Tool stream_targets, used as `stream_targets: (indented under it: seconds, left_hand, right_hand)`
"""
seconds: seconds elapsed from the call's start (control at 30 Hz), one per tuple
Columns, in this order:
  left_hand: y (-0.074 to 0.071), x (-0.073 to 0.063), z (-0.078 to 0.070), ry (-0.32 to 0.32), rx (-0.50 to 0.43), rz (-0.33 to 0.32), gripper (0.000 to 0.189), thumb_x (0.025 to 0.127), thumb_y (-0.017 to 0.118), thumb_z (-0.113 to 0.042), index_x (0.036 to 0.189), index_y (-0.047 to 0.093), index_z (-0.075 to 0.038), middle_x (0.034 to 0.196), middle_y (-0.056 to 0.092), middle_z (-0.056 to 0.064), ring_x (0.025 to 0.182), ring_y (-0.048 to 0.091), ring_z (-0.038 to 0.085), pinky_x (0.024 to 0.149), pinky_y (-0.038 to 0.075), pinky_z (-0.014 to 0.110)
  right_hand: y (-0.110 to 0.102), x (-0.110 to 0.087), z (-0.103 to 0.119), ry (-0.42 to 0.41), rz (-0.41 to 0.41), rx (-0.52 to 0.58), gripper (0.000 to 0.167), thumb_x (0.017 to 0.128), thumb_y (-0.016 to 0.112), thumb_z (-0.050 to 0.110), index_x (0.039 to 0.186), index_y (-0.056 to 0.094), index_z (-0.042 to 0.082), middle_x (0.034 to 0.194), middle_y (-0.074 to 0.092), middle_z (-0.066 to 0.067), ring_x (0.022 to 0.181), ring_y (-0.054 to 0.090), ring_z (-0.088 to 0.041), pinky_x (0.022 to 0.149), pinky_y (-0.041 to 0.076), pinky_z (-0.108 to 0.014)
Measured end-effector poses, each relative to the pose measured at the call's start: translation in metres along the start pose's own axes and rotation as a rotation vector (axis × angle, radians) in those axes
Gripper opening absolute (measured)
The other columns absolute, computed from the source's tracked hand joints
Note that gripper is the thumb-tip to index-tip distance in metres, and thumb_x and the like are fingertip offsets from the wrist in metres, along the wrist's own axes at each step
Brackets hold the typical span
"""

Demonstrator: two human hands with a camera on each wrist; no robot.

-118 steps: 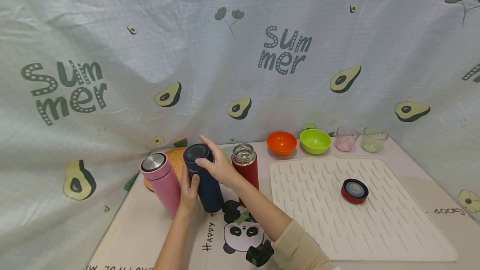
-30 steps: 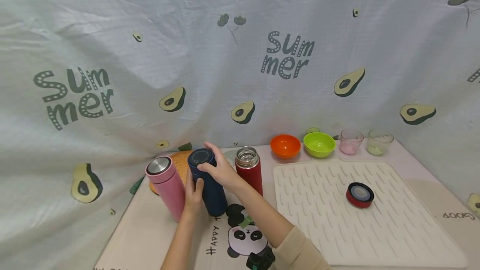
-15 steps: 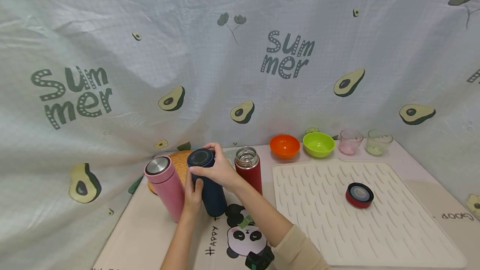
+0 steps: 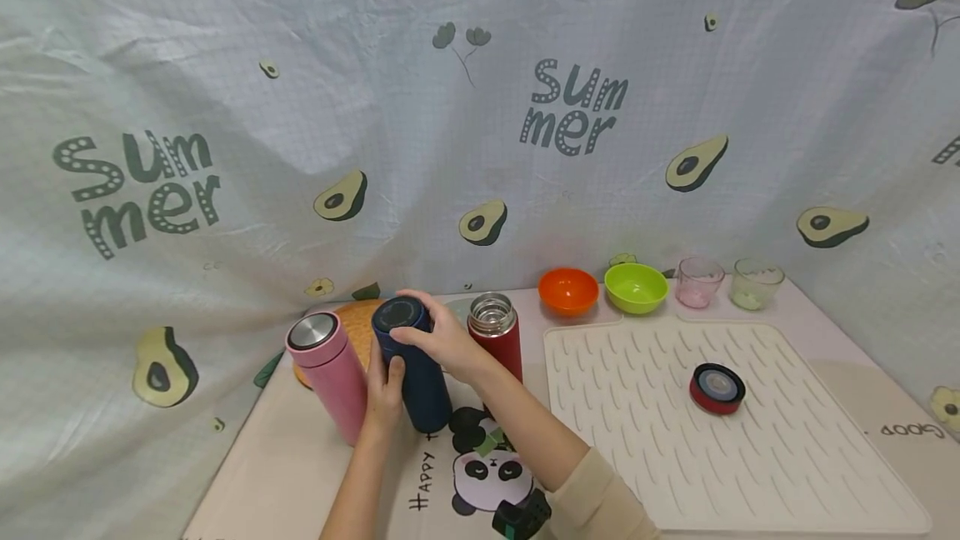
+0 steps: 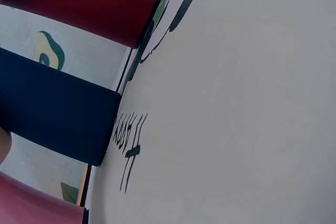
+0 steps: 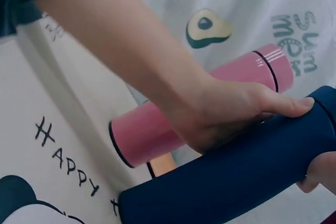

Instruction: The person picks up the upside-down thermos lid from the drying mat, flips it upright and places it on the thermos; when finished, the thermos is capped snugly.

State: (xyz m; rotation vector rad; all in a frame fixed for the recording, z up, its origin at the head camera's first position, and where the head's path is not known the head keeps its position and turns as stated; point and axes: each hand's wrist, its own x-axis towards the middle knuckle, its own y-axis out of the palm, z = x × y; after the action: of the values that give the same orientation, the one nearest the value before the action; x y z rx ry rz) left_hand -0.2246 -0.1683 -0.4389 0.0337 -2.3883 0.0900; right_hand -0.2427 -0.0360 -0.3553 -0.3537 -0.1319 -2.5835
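A dark blue thermos (image 4: 424, 394) stands on the table between my hands in the head view. My left hand (image 4: 386, 394) grips its upper body from the left, thumb on the near side, as the right wrist view also shows. Around the dark round lid (image 4: 400, 314) my right hand (image 4: 447, 343) is curled, its thumb at the near side and fingers at the far side. Close on the left stands a pink thermos (image 4: 335, 390) with its steel-topped lid on. A red thermos (image 4: 504, 347) without a lid, its steel mouth showing, stands to the right, partly behind the right forearm.
A red and black lid (image 4: 717, 388) lies on the ribbed cream mat (image 4: 615, 473) at the right. Along the back stand an orange bowl (image 4: 568, 292), a green bowl (image 4: 636, 288), a pink glass (image 4: 699, 282) and a greenish glass (image 4: 756, 283). A printed curtain hangs behind.
My right thumb and fingers have shifted back and forth around the blue thermos's lid. The left hand keeps its grip. The bottles and the loose red lid stay in place; the head view shifts slightly.
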Motion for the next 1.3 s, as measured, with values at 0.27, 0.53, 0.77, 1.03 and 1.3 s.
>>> stream_targets:
  seconds: [0.27,0.53,0.77,1.03,1.3]
  left_hand:
    - [0.0008,0.0006,0.0002,0.027,0.001,-0.001,0.049,0.099,0.035,-0.017,0.141,0.018,0.003,0.135,0.040,-0.010,0.120,0.042,0.006,0.096,0.035,0.017]
    - [0.0003,0.0009,-0.0009,0.020,0.002,0.012,0.051,0.100,0.034,-0.023,0.142,0.018,0.001,0.136,0.039,-0.008,0.122,0.040,0.009,0.099,0.034,0.019]
    - [-0.0009,0.0010,0.0000,0.033,0.005,-0.001,0.050,0.100,0.034,-0.021,0.141,0.018,0.002,0.134,0.041,-0.007,0.119,0.043,0.009,0.097,0.036,0.019]
    - [-0.0024,0.0024,-0.0005,0.048,-0.012,-0.008,0.049,0.100,0.034,-0.018,0.140,0.018,0.005,0.134,0.041,-0.008,0.119,0.042,0.008,0.096,0.036,0.017]
    - [-0.0014,0.0014,-0.0015,0.039,-0.002,0.007,0.050,0.100,0.035,-0.020,0.141,0.018,0.003,0.135,0.040,-0.007,0.121,0.041,0.009,0.098,0.034,0.019]
  right_hand:
    - [-0.0012,0.0013,-0.0082,-0.031,-0.005,-0.002,0.056,0.086,0.060,0.010,0.137,0.036,0.010,0.127,0.049,-0.013,0.112,0.052,-0.024,0.094,0.042,-0.040]
    - [0.0028,0.0032,-0.0109,-0.026,-0.110,-0.080,0.057,0.080,0.070,0.018,0.127,0.039,0.012,0.119,0.047,-0.005,0.105,0.053,-0.020,0.087,0.047,-0.034]
    - [0.0031,0.0031,-0.0099,-0.042,-0.075,-0.049,0.054,0.084,0.065,0.013,0.131,0.040,0.010,0.123,0.049,-0.011,0.108,0.053,-0.024,0.090,0.046,-0.037]
    - [0.0054,0.0020,-0.0096,-0.018,-0.062,-0.096,0.056,0.085,0.063,0.018,0.135,0.038,0.014,0.126,0.049,-0.009,0.110,0.053,-0.022,0.091,0.045,-0.039]
    - [0.0062,0.0041,-0.0130,-0.030,-0.162,-0.132,0.055,0.078,0.071,0.020,0.123,0.042,0.012,0.114,0.050,-0.004,0.103,0.050,-0.019,0.084,0.048,-0.033]
